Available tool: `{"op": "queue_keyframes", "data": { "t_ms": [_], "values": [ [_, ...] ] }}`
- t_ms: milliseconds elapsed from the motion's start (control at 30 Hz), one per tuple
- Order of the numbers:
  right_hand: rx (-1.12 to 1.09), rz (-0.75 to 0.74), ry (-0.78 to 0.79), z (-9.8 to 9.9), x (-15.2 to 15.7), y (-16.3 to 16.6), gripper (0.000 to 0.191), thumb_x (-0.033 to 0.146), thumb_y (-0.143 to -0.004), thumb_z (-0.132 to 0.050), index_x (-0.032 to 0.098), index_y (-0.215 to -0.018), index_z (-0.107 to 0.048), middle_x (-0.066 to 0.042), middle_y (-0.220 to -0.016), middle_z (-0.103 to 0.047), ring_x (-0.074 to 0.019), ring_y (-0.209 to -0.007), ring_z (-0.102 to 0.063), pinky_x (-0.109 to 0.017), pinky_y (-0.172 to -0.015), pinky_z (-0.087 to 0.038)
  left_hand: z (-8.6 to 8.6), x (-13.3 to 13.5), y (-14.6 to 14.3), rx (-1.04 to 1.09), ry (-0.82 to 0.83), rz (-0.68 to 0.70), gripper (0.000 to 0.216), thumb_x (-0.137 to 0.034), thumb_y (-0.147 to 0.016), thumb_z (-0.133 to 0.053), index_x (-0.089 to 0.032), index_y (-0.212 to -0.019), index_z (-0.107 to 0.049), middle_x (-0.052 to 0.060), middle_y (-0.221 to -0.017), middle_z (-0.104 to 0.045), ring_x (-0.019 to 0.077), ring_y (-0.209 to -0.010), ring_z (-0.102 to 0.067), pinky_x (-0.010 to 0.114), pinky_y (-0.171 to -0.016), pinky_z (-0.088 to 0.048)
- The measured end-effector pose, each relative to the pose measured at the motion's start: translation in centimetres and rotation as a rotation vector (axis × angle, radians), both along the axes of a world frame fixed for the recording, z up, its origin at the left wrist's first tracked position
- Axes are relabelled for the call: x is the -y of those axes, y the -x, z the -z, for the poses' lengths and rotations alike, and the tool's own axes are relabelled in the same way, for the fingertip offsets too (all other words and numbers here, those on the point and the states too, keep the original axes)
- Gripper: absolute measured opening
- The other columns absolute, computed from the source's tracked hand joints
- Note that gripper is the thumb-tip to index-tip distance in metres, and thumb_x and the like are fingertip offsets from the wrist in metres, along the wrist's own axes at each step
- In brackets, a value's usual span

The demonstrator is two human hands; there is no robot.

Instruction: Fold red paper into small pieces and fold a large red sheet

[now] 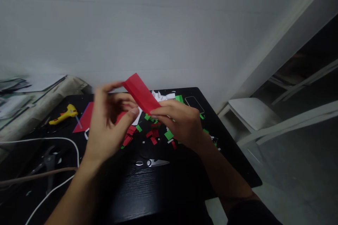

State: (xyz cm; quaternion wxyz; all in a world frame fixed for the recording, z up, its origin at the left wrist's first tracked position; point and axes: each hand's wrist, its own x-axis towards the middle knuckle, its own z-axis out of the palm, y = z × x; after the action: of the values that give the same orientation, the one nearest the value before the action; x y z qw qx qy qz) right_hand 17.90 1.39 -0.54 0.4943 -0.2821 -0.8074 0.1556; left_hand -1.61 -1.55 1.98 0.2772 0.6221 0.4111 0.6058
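Note:
A folded strip of red paper slants above the table, with a crease along its length. My right hand pinches its lower right end between thumb and fingers. At the upper left end, the index fingertip of my left hand meets the paper's edge. The left thumb is apart from the curled fingers, and part of that hand is blurred. Below the hands lie scissors with a silver blade pointing right. Red paper scraps and green paper scraps are scattered under and between the hands.
The black table stands against a pale wall. A yellow glue gun, red sheets and a white cable are at left. White paper and a phone-shaped outline lie at the back. A white chair stands right.

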Motion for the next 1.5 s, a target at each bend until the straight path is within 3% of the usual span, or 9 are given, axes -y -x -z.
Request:
{"op": "queue_keyframes", "data": {
  "t_ms": [67,167,233,400,500,633,900,1500],
  "values": [
    [-0.019,-0.02,0.016,-0.1,0.0,-0.2,0.017,0.027,-0.097,-0.063,0.036,-0.102,-0.077,0.004,-0.105,-0.078,-0.0193,-0.104,-0.071,-0.038,-0.097,-0.055,-0.5,0.7,0.2,-0.125,-0.201,-0.108,0.061,-0.015,-0.08,-0.074,-0.033,-0.134,-0.05,0.001,-0.121,-0.062,0.0217,-0.111,-0.063,0.038,-0.099,-0.053],
    [-0.022,-0.041,-0.006,-0.2,0.1,-0.6,0.018,0.027,-0.096,-0.065,0.036,-0.105,-0.077,0.004,-0.106,-0.078,-0.0194,-0.105,-0.071,-0.038,-0.096,-0.056,-1.1,1.4,0.6,-0.419,-0.319,-0.158,0.041,-0.017,-0.081,-0.073,-0.032,-0.119,-0.065,0.002,-0.138,-0.053,0.0315,-0.135,-0.05,0.048,-0.116,-0.043],
    [0.0,-0.033,-0.052,-0.4,0.3,-0.8,0.018,0.027,-0.097,-0.064,0.035,-0.107,-0.077,0.003,-0.107,-0.078,-0.0189,-0.104,-0.071,-0.037,-0.094,-0.057,-1.3,1.6,0.7,-0.55,-0.313,-0.156,0.033,-0.02,-0.08,-0.074,-0.032,-0.111,-0.071,0.001,-0.147,-0.049,0.0346,-0.14,-0.046,0.051,-0.12,-0.04],
    [0.024,-0.047,-0.172,-0.6,0.6,-1.1,0.023,0.02,-0.098,-0.06,0.032,-0.112,-0.074,0.0,-0.11,-0.076,-0.0178,-0.102,-0.071,-0.037,-0.092,-0.058,-1.1,1.7,0.7,-0.656,-0.253,-0.119,0.037,-0.028,-0.081,-0.077,-0.036,-0.117,-0.072,-0.001,-0.159,-0.039,0.0361,-0.142,-0.045,0.053,-0.117,-0.042],
    [0.025,-0.039,-0.205,-0.6,0.7,-1.1,0.027,0.017,-0.098,-0.059,0.033,-0.115,-0.072,0.0,-0.112,-0.075,-0.0181,-0.101,-0.071,-0.037,-0.091,-0.058,-0.9,1.8,0.9,-0.7,-0.232,-0.141,0.033,-0.034,-0.085,-0.075,-0.034,-0.117,-0.072,0.003,-0.149,-0.052,0.0332,-0.131,-0.057,0.048,-0.11,-0.048],
    [0.006,-0.015,-0.251,-0.4,0.7,-1.0,0.025,0.015,-0.098,-0.059,0.029,-0.113,-0.072,-0.001,-0.113,-0.075,-0.0181,-0.103,-0.071,-0.035,-0.093,-0.057,-0.8,1.6,1.0,-0.719,-0.256,-0.078,0.021,-0.035,-0.092,-0.068,-0.031,-0.113,-0.072,0.001,-0.113,-0.074,0.024,-0.103,-0.07,0.037,-0.091,-0.055],
    [-0.081,-0.067,-0.425,-0.2,0.1,-0.7,0.021,0.006,-0.094,-0.062,0.019,-0.109,-0.07,-0.005,-0.107,-0.076,-0.015,-0.101,-0.072,-0.031,-0.09,-0.06,-0.3,1.0,1.2,-0.638,-0.367,-0.105,0.015,-0.031,-0.091,-0.072,-0.03,-0.106,-0.074,-0.002,-0.093,-0.077,0.0164,-0.078,-0.071,0.03,-0.064,-0.053],
    [-0.061,-0.051,-0.384,0.1,-0.2,-0.7,0.017,0.012,-0.097,-0.061,0.023,-0.108,-0.069,-0.003,-0.11,-0.078,-0.0153,-0.104,-0.073,-0.034,-0.092,-0.061,0.1,1.6,0.9,-0.672,-0.395,-0.225,0.014,-0.028,-0.091,-0.073,-0.035,-0.103,-0.074,-0.009,-0.096,-0.079,0.0136,-0.081,-0.073,0.031,-0.075,-0.059]
  ]
}}
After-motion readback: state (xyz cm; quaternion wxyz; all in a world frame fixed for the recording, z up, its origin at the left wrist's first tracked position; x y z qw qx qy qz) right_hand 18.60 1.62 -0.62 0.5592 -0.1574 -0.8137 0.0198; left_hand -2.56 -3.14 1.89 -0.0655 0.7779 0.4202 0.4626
